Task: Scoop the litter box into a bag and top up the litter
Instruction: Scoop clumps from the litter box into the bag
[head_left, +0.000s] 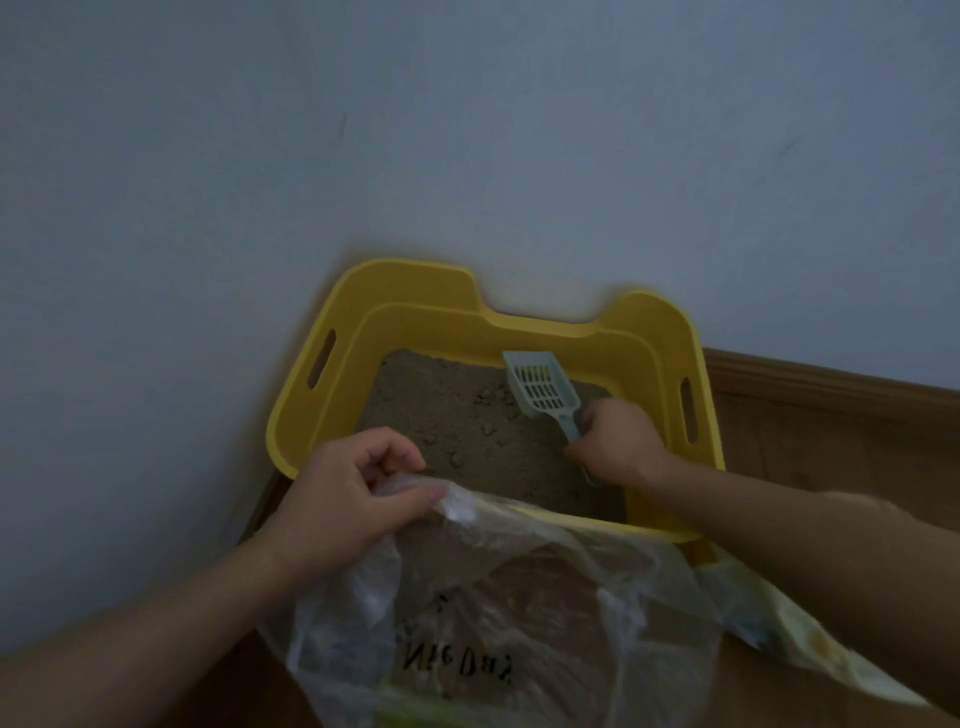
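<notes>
Against the wall, litter box (415, 306): yellow, with sandy litter (415, 395) inside.
Bag (519, 597): clear plastic, draped over the box's near rim.
Left hand (353, 493): fingers curled, pinching the bag's edge at the near-left corner.
Right hand (618, 441): fist wrapped round the scoop handle, over the litter at near-right.
Scoop (543, 387): long axis runs from the right hand away and left toward the back wall. Slotted blade looks empty.
Clumps (488, 428): just left of the blade, between the blade and the bag mouth.
Key relation: the bag lies nearer the person and left of the scoop. My read: the blade rakes left through the clumps, then swings toward the left hand.
</notes>
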